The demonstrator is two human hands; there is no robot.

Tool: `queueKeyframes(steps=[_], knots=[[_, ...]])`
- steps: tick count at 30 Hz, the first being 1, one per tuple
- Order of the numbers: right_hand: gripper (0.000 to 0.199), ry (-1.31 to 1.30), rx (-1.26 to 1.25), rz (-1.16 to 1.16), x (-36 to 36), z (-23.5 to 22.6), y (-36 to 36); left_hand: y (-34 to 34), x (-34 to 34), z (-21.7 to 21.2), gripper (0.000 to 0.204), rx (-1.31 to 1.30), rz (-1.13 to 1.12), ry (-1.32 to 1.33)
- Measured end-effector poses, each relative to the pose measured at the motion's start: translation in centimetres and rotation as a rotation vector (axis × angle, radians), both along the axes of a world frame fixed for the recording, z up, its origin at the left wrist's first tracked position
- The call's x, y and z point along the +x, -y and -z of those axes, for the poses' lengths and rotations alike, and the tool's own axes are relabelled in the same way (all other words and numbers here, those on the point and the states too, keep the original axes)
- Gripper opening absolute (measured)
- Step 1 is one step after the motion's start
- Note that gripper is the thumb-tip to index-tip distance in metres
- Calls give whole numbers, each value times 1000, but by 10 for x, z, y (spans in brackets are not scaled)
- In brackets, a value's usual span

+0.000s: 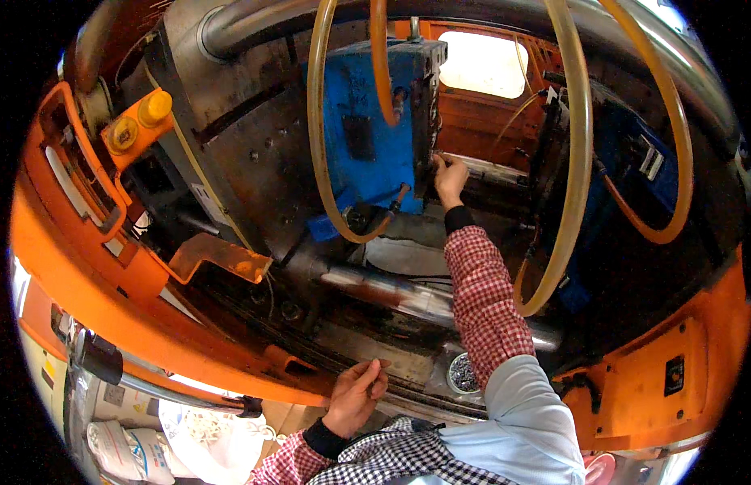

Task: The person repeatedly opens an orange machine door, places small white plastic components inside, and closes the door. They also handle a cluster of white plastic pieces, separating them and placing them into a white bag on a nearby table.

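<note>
- The blue mould block (367, 129) is seen clamped upright in the orange moulding machine (92, 275); work at its face is judged under way.
- The right hand (450, 176) is pressed to the mould's edge; its grip cannot be told.
- The left hand (355, 396) is held loosely open, empty, near the frame.
- A small round tin (463, 376) of metal bits is seen below the steel bar.

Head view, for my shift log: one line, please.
right hand: at blue mould block edge | left hand: open, over orange machine frame

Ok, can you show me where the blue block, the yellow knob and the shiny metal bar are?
blue block (375, 153): head view, middle of its front face.
yellow knob (155, 107): head view, its rounded cap.
shiny metal bar (391, 293): head view, its bright upper side.
</note>
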State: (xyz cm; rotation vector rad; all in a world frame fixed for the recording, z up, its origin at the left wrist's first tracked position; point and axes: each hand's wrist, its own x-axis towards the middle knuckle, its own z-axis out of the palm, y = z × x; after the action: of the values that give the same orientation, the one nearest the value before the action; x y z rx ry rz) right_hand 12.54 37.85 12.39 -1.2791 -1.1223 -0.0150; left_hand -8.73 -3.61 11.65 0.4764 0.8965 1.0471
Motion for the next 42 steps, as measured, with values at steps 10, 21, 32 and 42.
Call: queueKeyframes(steps=[10,21,32,42], knots=[[22,129,-72,6,-6,-17,14,-4,-4,12,27,4,-4,6],[18,348,19,-129,-13,-45,125,-16,2,14,18,38,-122,13],[15,534,-110,-887,-49,-9,349,-30,9,13,26,80,19,214],[8,295,103,-562,-44,-27,299,-36,4,7,33,104,-7,207]])
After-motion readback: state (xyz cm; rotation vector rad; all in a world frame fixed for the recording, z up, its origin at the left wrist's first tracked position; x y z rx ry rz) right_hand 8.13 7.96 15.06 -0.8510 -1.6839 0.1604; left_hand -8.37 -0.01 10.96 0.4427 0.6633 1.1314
